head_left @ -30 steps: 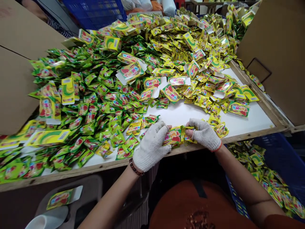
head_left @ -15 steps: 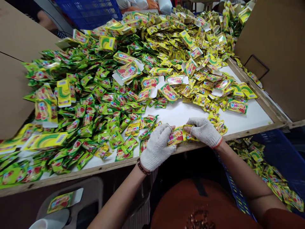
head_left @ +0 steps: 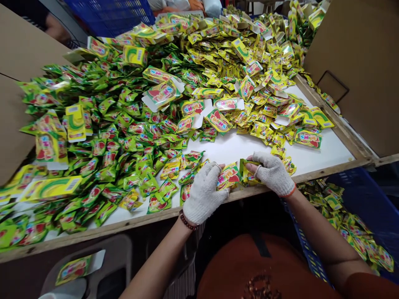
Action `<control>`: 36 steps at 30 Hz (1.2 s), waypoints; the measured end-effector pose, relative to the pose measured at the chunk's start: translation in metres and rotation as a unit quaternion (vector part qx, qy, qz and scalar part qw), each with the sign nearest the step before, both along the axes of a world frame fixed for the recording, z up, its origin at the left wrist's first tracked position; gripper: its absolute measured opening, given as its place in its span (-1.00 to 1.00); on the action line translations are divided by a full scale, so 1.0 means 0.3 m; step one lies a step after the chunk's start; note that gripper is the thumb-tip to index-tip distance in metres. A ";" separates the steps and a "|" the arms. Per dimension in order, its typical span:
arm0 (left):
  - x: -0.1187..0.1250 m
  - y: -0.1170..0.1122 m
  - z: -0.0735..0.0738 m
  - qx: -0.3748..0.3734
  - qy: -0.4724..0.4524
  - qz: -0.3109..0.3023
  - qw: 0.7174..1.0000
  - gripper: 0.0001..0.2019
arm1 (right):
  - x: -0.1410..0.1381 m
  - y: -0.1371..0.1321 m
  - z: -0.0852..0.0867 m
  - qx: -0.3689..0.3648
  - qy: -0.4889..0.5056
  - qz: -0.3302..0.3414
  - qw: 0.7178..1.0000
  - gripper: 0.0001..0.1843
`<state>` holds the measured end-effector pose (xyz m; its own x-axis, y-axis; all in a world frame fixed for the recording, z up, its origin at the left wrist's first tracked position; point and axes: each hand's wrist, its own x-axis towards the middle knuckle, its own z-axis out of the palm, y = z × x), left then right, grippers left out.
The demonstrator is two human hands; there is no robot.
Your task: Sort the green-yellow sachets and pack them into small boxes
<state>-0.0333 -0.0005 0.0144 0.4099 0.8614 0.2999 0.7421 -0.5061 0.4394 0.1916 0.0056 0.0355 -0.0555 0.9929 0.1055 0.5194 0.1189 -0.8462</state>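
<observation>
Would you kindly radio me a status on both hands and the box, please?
Left hand gripping a yellow box. Right hand pinching a packet by the box's end. Loose packets lying close beside the left hand.

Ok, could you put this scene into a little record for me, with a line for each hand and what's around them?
Left hand: gloved, holding a small printed box
Right hand: gloved, holding a yellow-green packet beside the box
Work surface: white tabletop with a wooden edge
Heap: green packets mostly left, yellow packets mostly behind and right
Below, right: blue crate holding more packets
</observation>
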 end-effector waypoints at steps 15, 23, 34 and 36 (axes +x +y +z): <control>-0.021 0.003 -0.030 0.066 0.014 -0.050 0.996 -0.52 | 0.051 0.058 0.055 -0.122 -0.037 0.154 0.980 -0.79; -0.023 -0.001 -0.017 0.076 0.024 -0.066 0.995 -0.53 | 0.021 0.055 0.057 -0.061 -0.063 0.148 0.985 -0.86; -0.013 -0.009 -0.023 0.112 0.028 -0.066 0.991 -0.51 | 0.043 0.063 0.051 -0.119 0.040 0.092 0.988 -0.78; -0.013 -0.012 -0.026 0.124 0.029 -0.062 0.990 -0.51 | 0.040 0.070 0.051 -0.126 0.046 0.076 0.988 -0.76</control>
